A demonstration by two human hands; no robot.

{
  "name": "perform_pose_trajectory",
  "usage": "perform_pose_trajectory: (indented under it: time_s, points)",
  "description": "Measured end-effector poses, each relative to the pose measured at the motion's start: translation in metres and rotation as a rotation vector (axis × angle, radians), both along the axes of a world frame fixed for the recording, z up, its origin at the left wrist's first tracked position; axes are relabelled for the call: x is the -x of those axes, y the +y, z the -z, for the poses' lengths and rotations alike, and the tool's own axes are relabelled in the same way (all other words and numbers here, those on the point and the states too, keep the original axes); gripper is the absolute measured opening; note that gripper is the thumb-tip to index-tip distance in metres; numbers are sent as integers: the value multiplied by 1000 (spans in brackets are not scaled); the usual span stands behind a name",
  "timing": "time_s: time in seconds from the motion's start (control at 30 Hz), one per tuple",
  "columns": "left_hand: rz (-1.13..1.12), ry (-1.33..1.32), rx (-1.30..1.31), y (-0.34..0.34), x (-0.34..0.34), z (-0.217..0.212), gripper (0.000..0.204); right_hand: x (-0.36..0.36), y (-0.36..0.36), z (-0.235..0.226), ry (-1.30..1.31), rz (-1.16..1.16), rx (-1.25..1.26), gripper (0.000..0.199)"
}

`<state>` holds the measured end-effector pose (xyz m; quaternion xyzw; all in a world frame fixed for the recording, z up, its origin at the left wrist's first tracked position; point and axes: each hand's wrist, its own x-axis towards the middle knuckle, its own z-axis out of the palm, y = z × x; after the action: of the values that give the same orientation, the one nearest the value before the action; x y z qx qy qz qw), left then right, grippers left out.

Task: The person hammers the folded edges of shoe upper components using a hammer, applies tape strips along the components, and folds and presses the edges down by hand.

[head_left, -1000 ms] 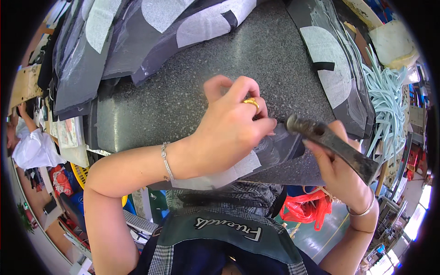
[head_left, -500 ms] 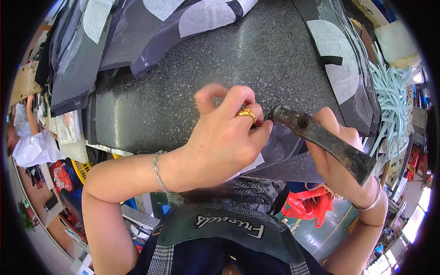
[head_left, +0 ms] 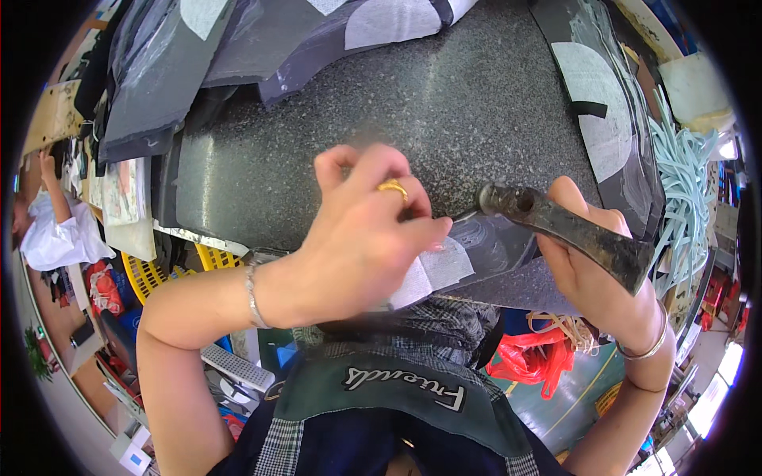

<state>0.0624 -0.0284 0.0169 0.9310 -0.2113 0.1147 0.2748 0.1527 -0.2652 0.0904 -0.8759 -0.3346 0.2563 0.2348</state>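
My right hand (head_left: pixel 578 252) is wrapped round a hammer, its handle mostly hidden. The worn dark metal hammer head (head_left: pixel 586 228) hovers over a dark grey sheet piece (head_left: pixel 488 244) at the near edge of the worktop. On that piece lies a white fabric patch (head_left: pixel 448 268). My left hand (head_left: pixel 361 234), wearing a gold ring, is closed with curled fingers. Its thumb and a fingertip pinch the piece's far edge beside the hammer face; the hand hides the piece's left part.
The speckled dark stone worktop (head_left: pixel 397 103) spreads ahead. Dark sheet pieces (head_left: pixel 254 47) with white patches overlap at the far left, and another stack (head_left: pixel 599 119) lies at the right. Pale blue strips (head_left: pixel 684 198) hang beyond it. A person in white (head_left: pixel 59 238) is at the far left.
My left hand has shifted left, away from the hammer head, and more of the piece and its white patch shows. The hammer stays in my right hand; the whole view has shifted slightly.
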Motion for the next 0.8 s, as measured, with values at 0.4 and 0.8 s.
perform_pose_trajectory:
  time_s: [0.4,0.8]
  points:
    - [-8,55,192,-22,-54,9,17,3,-25,0,-507,100,67,12]
    - [-1,117,266,1,-27,2,25,-4,-5,-1,-107,345,-204,15]
